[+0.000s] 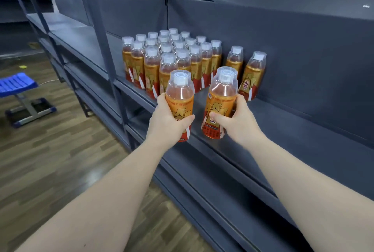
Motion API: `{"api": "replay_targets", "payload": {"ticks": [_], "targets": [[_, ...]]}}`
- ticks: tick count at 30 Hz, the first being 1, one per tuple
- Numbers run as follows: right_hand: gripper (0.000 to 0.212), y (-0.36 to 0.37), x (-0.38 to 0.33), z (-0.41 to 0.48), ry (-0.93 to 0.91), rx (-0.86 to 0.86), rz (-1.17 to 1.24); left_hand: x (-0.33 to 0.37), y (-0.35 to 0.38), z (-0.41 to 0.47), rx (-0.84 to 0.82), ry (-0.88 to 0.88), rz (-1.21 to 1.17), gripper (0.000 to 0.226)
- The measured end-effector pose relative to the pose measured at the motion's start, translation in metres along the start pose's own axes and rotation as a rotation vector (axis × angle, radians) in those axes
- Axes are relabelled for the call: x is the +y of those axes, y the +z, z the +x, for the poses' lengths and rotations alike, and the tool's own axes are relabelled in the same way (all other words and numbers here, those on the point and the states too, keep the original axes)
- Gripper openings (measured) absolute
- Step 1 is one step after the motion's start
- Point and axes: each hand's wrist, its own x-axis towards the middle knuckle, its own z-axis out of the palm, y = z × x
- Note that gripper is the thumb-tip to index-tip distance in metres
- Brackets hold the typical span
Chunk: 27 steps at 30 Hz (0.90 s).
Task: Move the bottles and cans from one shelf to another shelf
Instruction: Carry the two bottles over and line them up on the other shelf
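Note:
My left hand (168, 120) grips an orange drink bottle (179, 95) with a clear cap, held upright just in front of the grey shelf (283, 122). My right hand (236, 118) grips a second, matching bottle (220, 97) over the shelf's front edge. Behind them, several identical bottles (168, 57) stand packed in rows on the same shelf. Two more bottles (234, 59) (254, 73) stand apart to the right, against the back panel.
Bare grey shelf boards (77, 35) run off to the left, with lower shelves (202, 183) beneath my arms. A blue stool (18, 85) stands on the wooden floor (50, 160) at the left. Vertical shelf posts (107, 49) divide the bays.

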Motion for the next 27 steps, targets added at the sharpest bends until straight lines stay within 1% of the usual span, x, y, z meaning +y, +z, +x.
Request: {"api": "replay_targets", "payload": {"ticks": [5, 9, 11, 13, 16, 21, 27], "targets": [[0.068, -0.016, 0.018, 0.051, 0.034, 0.074, -0.029, 0.007, 0.027, 0.053, -0.052, 0.039, 0.016, 0.076], [0.062, -0.031, 0.033, 0.084, 0.048, 0.131, -0.029, 0.012, 0.052, 0.090, -0.103, 0.044, 0.005, 0.078], [0.066, -0.037, 0.039, 0.095, 0.067, 0.154, -0.037, 0.011, 0.065, 0.105, -0.127, 0.042, -0.018, 0.080], [0.070, -0.042, 0.043, 0.105, 0.090, 0.186, -0.043, 0.010, 0.078, 0.121, -0.150, 0.050, -0.026, 0.081], [0.066, -0.044, 0.048, 0.117, 0.129, 0.234, -0.052, 0.007, 0.096, 0.145, -0.202, 0.069, -0.036, 0.082], [0.078, -0.036, 0.054, 0.130, 0.199, 0.315, -0.082, -0.002, 0.119, 0.184, -0.320, 0.103, -0.082, 0.081], [0.077, -0.026, 0.057, 0.137, 0.273, 0.437, -0.047, -0.008, 0.140, 0.213, -0.449, 0.144, -0.123, 0.086]]}}
